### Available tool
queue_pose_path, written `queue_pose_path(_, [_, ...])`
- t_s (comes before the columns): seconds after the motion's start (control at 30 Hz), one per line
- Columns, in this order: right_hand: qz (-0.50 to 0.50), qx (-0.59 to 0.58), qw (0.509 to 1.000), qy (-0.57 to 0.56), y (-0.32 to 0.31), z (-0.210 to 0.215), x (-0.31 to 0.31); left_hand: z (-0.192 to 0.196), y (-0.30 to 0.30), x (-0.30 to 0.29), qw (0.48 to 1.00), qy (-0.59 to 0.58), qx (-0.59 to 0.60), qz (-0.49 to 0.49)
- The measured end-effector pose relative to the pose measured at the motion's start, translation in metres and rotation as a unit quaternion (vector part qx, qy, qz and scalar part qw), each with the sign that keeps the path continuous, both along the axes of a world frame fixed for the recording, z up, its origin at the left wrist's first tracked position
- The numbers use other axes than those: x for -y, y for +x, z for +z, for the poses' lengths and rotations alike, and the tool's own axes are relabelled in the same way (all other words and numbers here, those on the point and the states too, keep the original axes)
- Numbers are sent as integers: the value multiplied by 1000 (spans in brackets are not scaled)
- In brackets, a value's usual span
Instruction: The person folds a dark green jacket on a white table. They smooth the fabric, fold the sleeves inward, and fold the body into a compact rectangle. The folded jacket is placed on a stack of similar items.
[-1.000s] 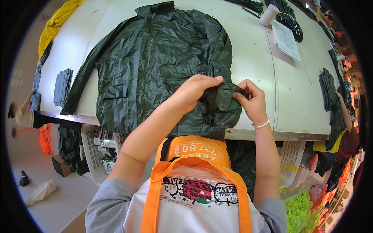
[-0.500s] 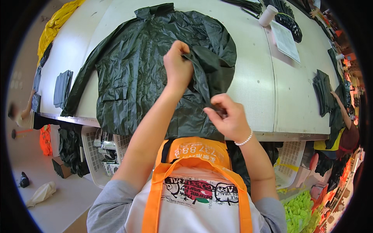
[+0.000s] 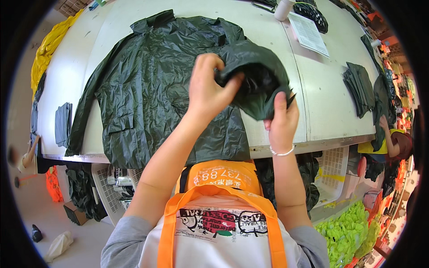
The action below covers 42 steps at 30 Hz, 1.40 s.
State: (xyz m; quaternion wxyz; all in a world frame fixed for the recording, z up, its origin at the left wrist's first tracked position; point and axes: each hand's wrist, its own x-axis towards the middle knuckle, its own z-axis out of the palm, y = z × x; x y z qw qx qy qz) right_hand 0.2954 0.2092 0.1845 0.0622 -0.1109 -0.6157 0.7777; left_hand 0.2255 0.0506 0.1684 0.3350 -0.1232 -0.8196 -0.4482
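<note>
A dark green, crinkled rain jacket lies spread on the white table, its collar at the far side. Its right-hand sleeve is lifted off the table, and the round, dark opening at its end faces me. My left hand grips the left edge of that opening, with the thumb reaching inside. On the opposite edge, my right hand pinches the fabric between thumb and fingers. The other sleeve lies flat and straight on the left.
Folded dark garments lie at the table's left, and another stack at the right. A white cylinder stands beside a printed sheet. White plastic baskets sit under the table edge. Co-workers' arms show at both sides.
Both hands have moved up and to the right with the sleeve end, which has turned to show its wide opening. The view has shifted a little, too.
</note>
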Motion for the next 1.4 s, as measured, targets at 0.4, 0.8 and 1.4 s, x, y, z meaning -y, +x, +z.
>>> queue_pose_path(0.4, [-138, -243, 896, 345, 1, -20, -38, -4, 26, 12, 995, -83, -42, 42])
queue_pose_path(0.8, [77, -160, 905, 386, 33, 9, -28, -2, 43, 9, 984, -49, -83, -149])
queue_pose_path(1.4, [195, -72, 944, 256, 26, 7, -16, -11, 52, -3, 986, -16, -95, -138])
